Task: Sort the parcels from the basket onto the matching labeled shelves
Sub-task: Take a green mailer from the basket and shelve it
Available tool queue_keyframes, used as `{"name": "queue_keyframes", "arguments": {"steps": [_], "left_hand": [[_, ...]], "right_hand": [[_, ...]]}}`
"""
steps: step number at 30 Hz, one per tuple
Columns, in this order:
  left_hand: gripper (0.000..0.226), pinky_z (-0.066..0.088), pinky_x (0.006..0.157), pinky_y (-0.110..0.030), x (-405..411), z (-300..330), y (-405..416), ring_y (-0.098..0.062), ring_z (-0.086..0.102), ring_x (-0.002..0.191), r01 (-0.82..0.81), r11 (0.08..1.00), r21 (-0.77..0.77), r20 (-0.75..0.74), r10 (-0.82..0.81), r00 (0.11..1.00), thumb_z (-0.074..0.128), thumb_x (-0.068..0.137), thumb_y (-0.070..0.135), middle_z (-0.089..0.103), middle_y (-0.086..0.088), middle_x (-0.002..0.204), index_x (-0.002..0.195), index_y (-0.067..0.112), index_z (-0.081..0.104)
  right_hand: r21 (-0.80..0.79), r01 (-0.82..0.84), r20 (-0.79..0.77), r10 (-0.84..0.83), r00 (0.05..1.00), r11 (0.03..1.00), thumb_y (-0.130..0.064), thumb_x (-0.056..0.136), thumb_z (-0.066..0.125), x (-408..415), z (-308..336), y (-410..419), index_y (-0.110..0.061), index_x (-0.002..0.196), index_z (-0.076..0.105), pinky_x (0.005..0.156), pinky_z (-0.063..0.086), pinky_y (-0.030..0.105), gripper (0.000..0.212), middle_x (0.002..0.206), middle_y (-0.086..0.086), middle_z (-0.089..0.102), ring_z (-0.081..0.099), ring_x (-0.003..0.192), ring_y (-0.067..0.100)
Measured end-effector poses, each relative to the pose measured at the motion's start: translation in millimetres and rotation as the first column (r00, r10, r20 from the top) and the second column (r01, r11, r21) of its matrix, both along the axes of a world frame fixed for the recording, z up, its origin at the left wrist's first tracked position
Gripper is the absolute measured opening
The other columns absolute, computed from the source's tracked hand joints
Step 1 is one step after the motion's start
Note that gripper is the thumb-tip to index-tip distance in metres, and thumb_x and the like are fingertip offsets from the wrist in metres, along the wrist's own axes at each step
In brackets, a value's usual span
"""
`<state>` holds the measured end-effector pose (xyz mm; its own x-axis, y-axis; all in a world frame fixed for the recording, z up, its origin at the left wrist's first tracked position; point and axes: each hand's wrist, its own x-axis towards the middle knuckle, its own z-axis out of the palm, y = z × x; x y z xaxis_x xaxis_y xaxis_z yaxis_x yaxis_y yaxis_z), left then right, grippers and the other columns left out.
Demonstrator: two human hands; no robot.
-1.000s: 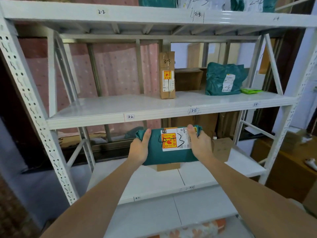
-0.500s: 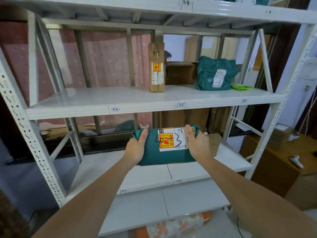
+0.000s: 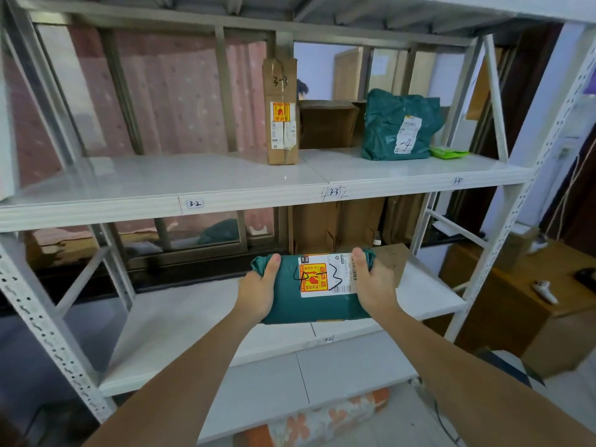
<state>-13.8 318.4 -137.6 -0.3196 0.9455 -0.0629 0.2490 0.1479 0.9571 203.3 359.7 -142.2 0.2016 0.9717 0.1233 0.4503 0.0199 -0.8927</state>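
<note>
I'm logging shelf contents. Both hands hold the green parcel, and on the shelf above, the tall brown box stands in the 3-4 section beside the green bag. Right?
Not quite. In the head view the tall brown box stands at the 3-3 label; only the green bag is toward 3-4. Both the left hand and right hand do hold the green parcel.

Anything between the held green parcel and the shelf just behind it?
Nothing visible. Both the left hand and right hand grip the parcel at the shelf's front; a cardboard box sits behind-right.
</note>
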Motion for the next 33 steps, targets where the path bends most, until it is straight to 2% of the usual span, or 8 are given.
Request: {"name": "queue_keyframes", "arguments": {"steps": [6,10,13,21,24,27,30,33], "left_hand": [[0.053,0.046,0.064,-0.023,-11,-18,42,-0.012,0.066,0.083,0.065,0.998,0.008,-0.11,-0.063,0.992,0.034,0.1,0.065,0.069,0.0,0.091,0.099,0.019,0.061],[0.054,0.057,0.076,-0.033,-19,-57,56,-0.016,0.069,0.083,0.087,0.994,-0.064,-0.194,-0.097,0.976,0.033,0.097,0.071,0.072,-0.001,0.09,0.093,0.025,0.06],[0.05,0.05,0.066,-0.025,-20,-81,57,-0.012,0.066,0.079,0.073,0.99,-0.118,-0.214,-0.097,0.972,0.033,0.101,0.065,0.069,0.0,0.086,0.088,0.023,0.058],[0.054,0.046,0.067,-0.024,-9,-124,86,-0.01,0.066,0.084,0.074,0.981,-0.179,-0.193,-0.109,0.975,0.032,0.1,0.066,0.069,0.002,0.092,0.101,0.02,0.062],[0.042,0.045,0.066,-0.021,5,-138,102,-0.007,0.063,0.089,0.062,0.977,-0.202,-0.102,-0.084,0.991,0.039,0.103,0.057,0.065,0.002,0.103,0.119,0.019,0.046],[0.034,0.052,0.07,-0.028,26,-153,120,-0.011,0.064,0.091,0.027,0.974,-0.224,-0.105,-0.052,0.993,0.04,0.105,0.05,0.064,-0.001,0.107,0.119,0.02,0.035],[0.029,0.057,0.074,-0.033,51,-177,143,-0.016,0.065,0.095,-0.035,0.964,-0.263,-0.151,-0.006,0.989,0.042,0.105,0.048,0.065,-0.003,0.113,0.122,0.025,0.038],[0.04,0.055,0.091,-0.039,75,-200,171,-0.024,0.057,0.109,-0.152,0.952,-0.265,-0.255,0.083,0.963,0.05,0.102,0.047,0.052,-0.006,0.12,0.132,0.02,0.049]], "right_hand": [[-0.065,0.034,-0.009,-0.035,0.999,0.997,-0.067,0.097,0.035,-6,-22,25,-0.02,0.099,0.058,0.06,0.049,0.023,0.052,0.089,-0.004,0.07,0.069,0.078,0.013],[-0.077,0.045,0.051,-0.041,0.998,0.996,-0.058,0.103,0.033,-8,-58,26,-0.019,0.088,0.057,0.061,0.05,0.029,0.048,0.084,0.0,0.067,0.066,0.076,0.014],[-0.123,0.022,0.087,-0.011,0.996,0.992,-0.058,0.103,0.032,-9,-85,32,-0.018,0.09,0.058,0.064,0.055,0.032,0.049,0.083,0.002,0.069,0.068,0.075,0.016],[-0.188,-0.06,0.128,0.085,0.988,0.98,-0.053,0.105,0.03,7,-117,75,-0.012,0.102,0.06,0.067,0.044,0.032,0.051,0.089,0.003,0.067,0.063,0.08,0.015],[-0.263,-0.124,0.132,0.163,0.978,0.957,-0.054,0.105,0.029,21,-133,100,-0.015,0.106,0.059,0.063,0.045,0.025,0.05,0.09,-0.002,0.066,0.063,0.081,0.012],[-0.328,-0.186,0.136,0.241,0.961,0.926,-0.054,0.105,0.029,41,-150,128,-0.016,0.111,0.058,0.061,0.047,0.021,0.047,0.093,-0.005,0.066,0.064,0.082,0.009],[-0.376,-0.205,0.203,0.296,0.933,0.904,-0.053,0.104,0.036,69,-170,163,-0.009,0.114,0.06,0.076,0.057,0.032,0.051,0.106,0.007,0.064,0.065,0.094,0.02],[-0.451,-0.191,0.341,0.366,0.866,0.872,-0.055,0.104,0.038,98,-189,204,-0.009,0.127,0.058,0.095,0.051,0.04,0.056,0.116,0.015,0.053,0.055,0.112,0.031]]}}
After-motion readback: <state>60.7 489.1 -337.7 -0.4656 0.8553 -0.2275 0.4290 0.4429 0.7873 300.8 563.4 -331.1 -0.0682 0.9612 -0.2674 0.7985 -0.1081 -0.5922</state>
